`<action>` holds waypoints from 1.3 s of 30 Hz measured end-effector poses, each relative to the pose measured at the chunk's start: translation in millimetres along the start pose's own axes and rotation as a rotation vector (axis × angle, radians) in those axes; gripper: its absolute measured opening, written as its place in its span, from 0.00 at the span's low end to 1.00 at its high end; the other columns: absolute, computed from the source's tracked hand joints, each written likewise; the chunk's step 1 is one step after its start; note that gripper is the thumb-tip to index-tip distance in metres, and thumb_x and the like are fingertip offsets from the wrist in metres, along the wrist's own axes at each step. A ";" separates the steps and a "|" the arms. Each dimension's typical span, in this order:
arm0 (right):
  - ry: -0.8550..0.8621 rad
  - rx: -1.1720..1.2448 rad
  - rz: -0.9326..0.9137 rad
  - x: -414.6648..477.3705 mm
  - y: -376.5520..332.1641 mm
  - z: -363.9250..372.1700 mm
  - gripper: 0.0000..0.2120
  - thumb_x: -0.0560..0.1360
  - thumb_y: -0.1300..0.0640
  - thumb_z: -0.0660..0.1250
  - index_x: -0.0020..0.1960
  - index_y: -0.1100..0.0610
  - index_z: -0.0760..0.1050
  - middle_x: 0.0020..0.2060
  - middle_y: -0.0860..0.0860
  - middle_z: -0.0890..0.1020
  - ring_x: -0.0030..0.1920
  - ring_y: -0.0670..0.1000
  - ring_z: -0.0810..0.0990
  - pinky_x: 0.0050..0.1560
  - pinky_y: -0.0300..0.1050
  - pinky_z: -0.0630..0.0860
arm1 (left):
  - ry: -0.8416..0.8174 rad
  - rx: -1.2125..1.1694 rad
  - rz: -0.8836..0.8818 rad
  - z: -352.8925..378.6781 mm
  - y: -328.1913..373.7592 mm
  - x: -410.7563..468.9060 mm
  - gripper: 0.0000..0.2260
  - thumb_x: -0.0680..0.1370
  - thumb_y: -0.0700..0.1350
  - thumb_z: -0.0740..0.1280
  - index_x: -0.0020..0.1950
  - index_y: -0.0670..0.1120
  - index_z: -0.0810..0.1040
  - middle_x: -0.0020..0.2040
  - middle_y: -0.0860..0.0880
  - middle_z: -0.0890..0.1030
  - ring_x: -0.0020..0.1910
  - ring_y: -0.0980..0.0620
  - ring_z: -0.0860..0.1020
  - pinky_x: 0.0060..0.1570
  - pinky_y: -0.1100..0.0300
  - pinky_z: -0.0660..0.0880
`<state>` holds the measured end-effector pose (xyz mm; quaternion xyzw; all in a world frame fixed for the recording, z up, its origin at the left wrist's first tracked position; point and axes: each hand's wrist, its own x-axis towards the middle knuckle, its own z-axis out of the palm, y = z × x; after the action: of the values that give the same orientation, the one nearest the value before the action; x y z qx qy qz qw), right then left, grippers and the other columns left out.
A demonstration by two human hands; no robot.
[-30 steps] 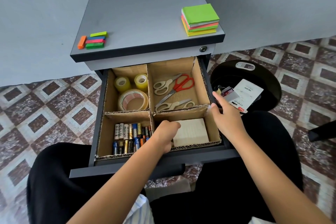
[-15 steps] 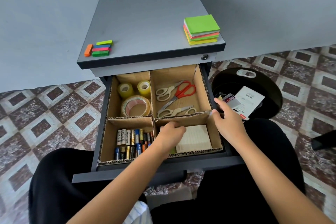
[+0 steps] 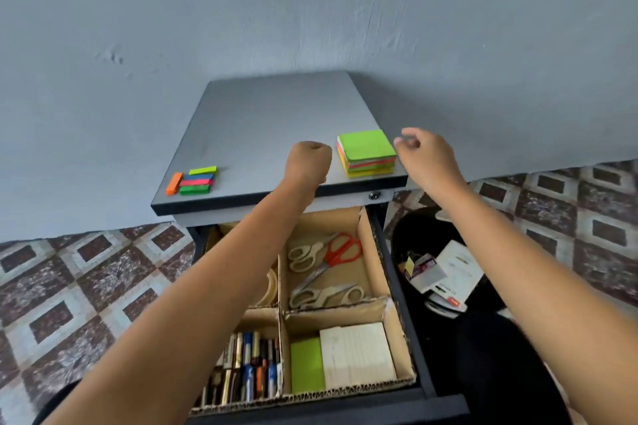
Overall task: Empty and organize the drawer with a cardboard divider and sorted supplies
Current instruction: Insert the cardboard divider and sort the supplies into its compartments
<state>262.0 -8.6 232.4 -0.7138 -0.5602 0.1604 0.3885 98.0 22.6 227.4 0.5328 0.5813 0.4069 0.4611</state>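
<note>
Head view showed the sticky-note stack (image 3: 367, 148) on the cabinet top (image 3: 269, 128) near its front right corner, directly between your two hands. Your left hand (image 3: 309, 162) was curled into a fist just left of the stack, with nothing visible in it. Your right hand (image 3: 428, 157) hung just right of it, fingers loosely bent and apart, gripping nothing. Neither touched the stack. It is roughly square, so no long axis favoured either side, and I judged your right fingertips marginally nearer.

Half a second earlier your left hand was down in the front-right compartment of the cardboard divider (image 3: 280, 286) and your right rested on the drawer (image 3: 395, 283) edge. Both had since risen. A green pad (image 3: 307, 364) now lay beside the white pad (image 3: 357, 354) in that compartment.
</note>
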 end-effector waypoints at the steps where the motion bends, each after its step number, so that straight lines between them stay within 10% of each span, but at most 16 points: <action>1: -0.024 -0.039 0.009 11.2 -3.0 1.3 0.15 0.79 0.54 0.59 0.61 0.60 0.75 0.56 0.58 0.80 0.59 0.57 0.75 0.54 0.43 0.70 | 0.000 -0.023 -0.045 3.7 5.8 9.1 0.08 0.74 0.34 0.57 0.36 0.44 0.67 0.33 0.46 0.65 0.33 0.48 0.64 0.34 0.60 0.65; 5: -0.122 -0.144 0.083 38.7 -7.5 11.2 0.20 0.78 0.52 0.59 0.30 0.58 0.62 0.27 0.54 0.69 0.36 0.57 0.73 0.37 0.44 0.66 | -0.082 -0.043 -0.164 20.6 18.8 22.3 0.04 0.77 0.35 0.56 0.46 0.40 0.70 0.37 0.45 0.70 0.33 0.50 0.70 0.37 0.58 0.72; 10: -0.185 -0.217 0.142 47.8 -11.3 19.5 0.12 0.78 0.55 0.63 0.40 0.62 0.68 0.40 0.57 0.73 0.44 0.57 0.75 0.47 0.49 0.75 | -0.078 -0.069 -0.239 32.1 20.0 29.8 0.09 0.78 0.34 0.55 0.39 0.42 0.67 0.35 0.45 0.69 0.30 0.49 0.71 0.32 0.58 0.72; 14: -0.173 -0.134 0.204 52.2 -11.7 22.1 0.15 0.75 0.60 0.65 0.33 0.59 0.64 0.33 0.55 0.71 0.42 0.57 0.73 0.42 0.46 0.72 | -0.067 -0.131 -0.304 33.3 20.3 32.9 0.11 0.78 0.32 0.55 0.37 0.42 0.66 0.37 0.43 0.70 0.37 0.46 0.73 0.31 0.56 0.74; 18: -0.162 0.298 0.397 55.4 -12.6 20.2 0.15 0.74 0.60 0.69 0.35 0.57 0.64 0.32 0.52 0.69 0.32 0.50 0.69 0.29 0.41 0.68 | -0.067 -0.111 -0.324 29.3 20.5 32.3 0.11 0.80 0.34 0.55 0.38 0.41 0.65 0.34 0.44 0.72 0.21 0.51 0.75 0.20 0.63 0.73; 23: -0.260 0.508 0.555 58.2 -15.4 21.1 0.13 0.74 0.57 0.70 0.36 0.54 0.67 0.31 0.49 0.70 0.29 0.46 0.69 0.18 0.30 0.66 | -0.075 -0.150 -0.377 21.7 14.8 35.6 0.08 0.79 0.35 0.56 0.40 0.42 0.67 0.37 0.45 0.72 0.33 0.51 0.74 0.33 0.59 0.73; 39: -0.272 0.720 0.502 37.8 -24.8 13.1 0.12 0.75 0.60 0.66 0.35 0.55 0.68 0.31 0.50 0.70 0.29 0.46 0.69 0.29 0.37 0.67 | -0.286 -0.847 -0.342 -9.8 14.2 19.5 0.02 0.77 0.34 0.60 0.48 0.38 0.71 0.48 0.37 0.74 0.50 0.39 0.76 0.51 0.47 0.78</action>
<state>248.6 33.1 249.9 -0.6194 -0.3244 0.5262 0.4840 91.9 43.7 241.5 0.2456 0.3745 0.4488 0.7733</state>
